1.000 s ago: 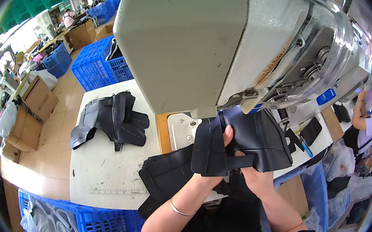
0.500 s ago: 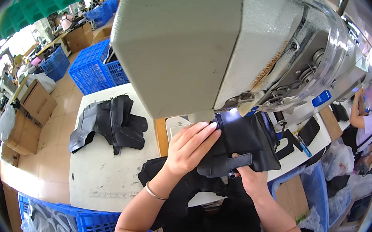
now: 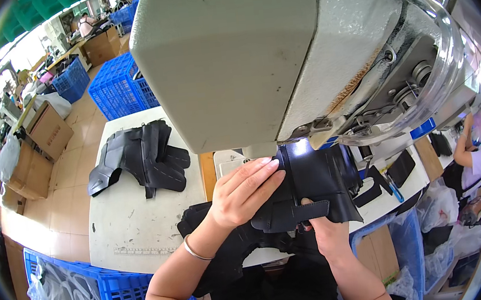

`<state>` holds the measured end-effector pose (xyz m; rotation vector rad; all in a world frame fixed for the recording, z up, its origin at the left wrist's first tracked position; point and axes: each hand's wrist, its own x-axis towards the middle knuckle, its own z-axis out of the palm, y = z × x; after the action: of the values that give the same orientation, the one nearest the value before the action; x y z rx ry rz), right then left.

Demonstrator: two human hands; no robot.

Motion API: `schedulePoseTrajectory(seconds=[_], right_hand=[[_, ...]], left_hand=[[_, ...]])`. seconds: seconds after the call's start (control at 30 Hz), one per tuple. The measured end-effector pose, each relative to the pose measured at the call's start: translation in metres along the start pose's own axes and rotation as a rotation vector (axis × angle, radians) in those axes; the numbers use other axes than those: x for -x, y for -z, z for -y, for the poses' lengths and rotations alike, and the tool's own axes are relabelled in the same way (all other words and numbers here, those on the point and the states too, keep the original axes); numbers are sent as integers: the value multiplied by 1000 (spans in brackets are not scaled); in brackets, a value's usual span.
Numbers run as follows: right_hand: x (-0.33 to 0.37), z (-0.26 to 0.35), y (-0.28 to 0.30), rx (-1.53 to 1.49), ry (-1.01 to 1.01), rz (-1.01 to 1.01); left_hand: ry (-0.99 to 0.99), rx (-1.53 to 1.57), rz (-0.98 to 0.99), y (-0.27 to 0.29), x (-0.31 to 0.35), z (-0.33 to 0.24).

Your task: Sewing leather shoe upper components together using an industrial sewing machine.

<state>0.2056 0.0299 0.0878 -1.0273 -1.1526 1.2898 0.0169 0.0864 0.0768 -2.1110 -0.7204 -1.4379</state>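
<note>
A black leather-like workpiece [image 3: 318, 174] lies beneath the head of a large grey sewing machine [image 3: 225, 63], lit by a small bright light near the needle area. My left hand [image 3: 246, 191] rests flat on its left side, fingers stretched out and side by side. At the near edge, my right hand [image 3: 328, 231] grips the workpiece by a stitched strap [image 3: 297, 215], thumb on top; its other fingers are hidden underneath. The needle itself is hidden behind the machine head. More black material [image 3: 201, 224] lies under my left wrist.
Another black sewn piece [image 3: 139, 158] lies on the white table [image 3: 137, 225] to the left. Blue crates stand beyond the table [image 3: 114, 87] and at its near left [image 3: 127, 296]. Dark flat pieces [image 3: 401, 168] lie right. A co-worker [image 3: 476, 160] is at far right.
The workpiece and strap have shifted slightly under my hands, and the workpiece's right side looks more folded. Both hands keep nearly the same places. The machine head sits slightly differently in view.
</note>
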Motion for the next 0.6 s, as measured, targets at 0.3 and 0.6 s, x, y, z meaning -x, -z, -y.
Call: schedulePoseTrajectory(seconds=[0.3, 0.6], right_hand=[[2, -2, -1, -24, 0, -32], [1, 0, 2, 19, -5, 21]], left_hand=[[-29, -4, -4, 0, -3, 0], [-30, -20, 51, 4, -8, 0]])
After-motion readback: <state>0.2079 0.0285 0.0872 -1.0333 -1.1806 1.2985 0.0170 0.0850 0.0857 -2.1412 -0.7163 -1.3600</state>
